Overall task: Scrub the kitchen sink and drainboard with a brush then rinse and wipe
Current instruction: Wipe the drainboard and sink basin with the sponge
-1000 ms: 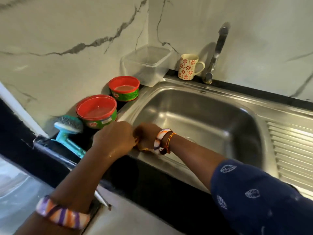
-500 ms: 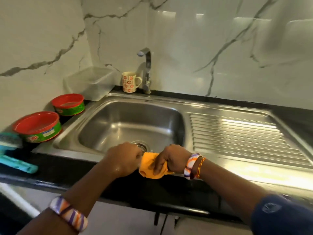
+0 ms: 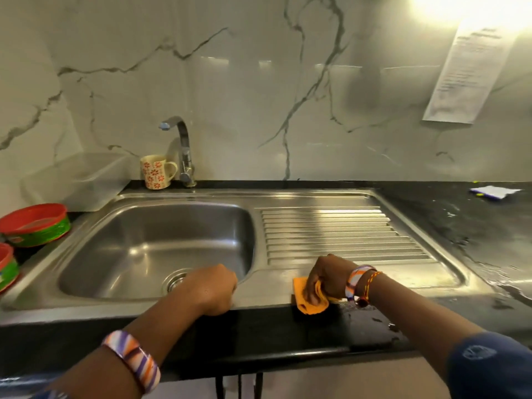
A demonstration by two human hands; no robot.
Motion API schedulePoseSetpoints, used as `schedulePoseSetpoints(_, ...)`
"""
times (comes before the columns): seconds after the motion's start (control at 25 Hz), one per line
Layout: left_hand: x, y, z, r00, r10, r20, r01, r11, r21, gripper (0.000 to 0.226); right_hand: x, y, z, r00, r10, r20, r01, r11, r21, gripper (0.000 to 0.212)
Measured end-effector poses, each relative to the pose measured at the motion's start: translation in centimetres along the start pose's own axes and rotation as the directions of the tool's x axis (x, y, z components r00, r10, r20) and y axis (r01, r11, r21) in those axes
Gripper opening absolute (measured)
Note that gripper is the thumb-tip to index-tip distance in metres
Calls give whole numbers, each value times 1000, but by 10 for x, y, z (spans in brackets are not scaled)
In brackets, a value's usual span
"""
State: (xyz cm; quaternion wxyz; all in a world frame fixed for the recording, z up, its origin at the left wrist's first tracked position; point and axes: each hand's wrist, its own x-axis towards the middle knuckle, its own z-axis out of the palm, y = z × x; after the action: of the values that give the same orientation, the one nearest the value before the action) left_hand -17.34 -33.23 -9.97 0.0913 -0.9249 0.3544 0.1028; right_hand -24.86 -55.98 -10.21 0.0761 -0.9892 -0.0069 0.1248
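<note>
The counter (image 3: 475,226) carries the steel sink (image 3: 155,249) and drainboard (image 3: 331,231). At its front edge, the left hand (image 3: 210,289) rests fisted, grip curled on nothing visible; the right hand (image 3: 325,277), wrist bent, pinches the orange cloth (image 3: 312,305) against the drainboard's front rim.

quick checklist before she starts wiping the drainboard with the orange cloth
1. Cloth in hand: ok. The right hand grips the orange cloth at the front edge of the sink unit.
2. Drainboard free of objects: ok, nothing sits on the ridges.
3. Left hand out of the wiping path: ok, it rests at the basin's front rim, holding nothing that shows.
4. Tap off: ok, no water stream visible.
5. Mug clear of the path: ok, it stands behind the basin beside the tap.
6. Drainboard fully rinsed: cannot tell, glare hides any residue.
</note>
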Motion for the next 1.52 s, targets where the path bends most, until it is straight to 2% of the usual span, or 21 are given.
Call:
schedulePoseSetpoints(0.12,5,2,-8,994,20,108,-23,999,32,26,-12,14,-8,989,145,24,-143,986,-81,33)
schedulePoseSetpoints(0.24,9,-2,-17,974,71,216,-71,997,-7,28,-18,25,-20,956,291,26,-270,913,-305,27)
schedulePoseSetpoints(0.36,7,-13,-34,974,128,188,-104,986,-133,28,-17,26,-39,938,347,-22,-319,835,-448,26)
schedulePoseSetpoints(0.44,5,-22,-46,980,144,140,-115,974,-196,29,-12,19,-56,940,334,-70,-335,861,-384,26)
schedulePoseSetpoints(0.52,4,-36,-56,985,150,90,-123,959,-255,31,3,4,-78,954,268,-135,-295,922,-249,24)
schedulePoseSetpoints(0.64,5,-69,-67,991,129,-32,-131,904,-407,35,43,-35,-111,956,99,-276,-106,994,-10,22)
schedulePoseSetpoints(0.72,6,-102,-68,993,49,-104,-102,786,-609,37,81,-74,-127,929,8,-370,84,969,232,25)
schedulePoseSetpoints(0.76,6,-120,-67,993,-19,-117,-73,681,-729,36,103,-94,-132,925,-16,-379,179,899,399,24)
schedulePoseSetpoints(0.84,4,-156,-62,977,-188,-97,-12,409,-912,27,148,-139,-140,933,-47,-357,285,702,652,20)
schedulePoseSetpoints(0.88,2,-178,-60,958,-278,-62,8,243,-970,22,175,-165,-144,937,-67,-344,313,603,734,19)
schedulePoseSetpoints(0.96,-3,-219,-54,928,-371,27,-13,-104,-995,19,221,-211,-146,956,-52,-290,285,412,865,16)
schedulePoseSetpoints(1.0,-6,-241,-52,919,-390,52,-47,-239,-970,18,244,-233,-145,973,-43,-225,227,312,922,19)
schedulePoseSetpoints(1.08,-11,-279,-45,889,-452,76,-136,-419,-898,17,289,-275,-135,995,-58,-86,93,139,986,10)
schedulePoseSetpoints(1.12,-12,-296,-42,862,-496,102,-177,-483,-858,16,308,-293,-129,997,-77,-20,29,106,994,11)
schedulePoseSetpoints(1.2,-12,-329,-39,792,-587,166,-238,-548,-802,14,341,-322,-124,991,-125,46,-35,92,995,34)
schedulePoseSetpoints(1.32,2,-376,-46,712,-672,205,-266,-528,-807,7,378,-352,-137,977,-202,68,-65,20,998,15)
schedulePoseSetpoints(1.36,12,-390,-51,694,-687,214,-244,-505,-828,6,393,-357,-143,981,-184,62,-57,35,998,12)
schedulePoseSetpoints(1.44,35,-414,-65,678,-707,201,-192,-434,-880,6,423,-363,-158,993,-116,35,-18,146,989,13)
schedulePoseSetpoints(1.52,63,-434,-79,678,-713,182,-165,-388,-907,18,451,-367,-176,995,-92,-23,47,270,962,20)
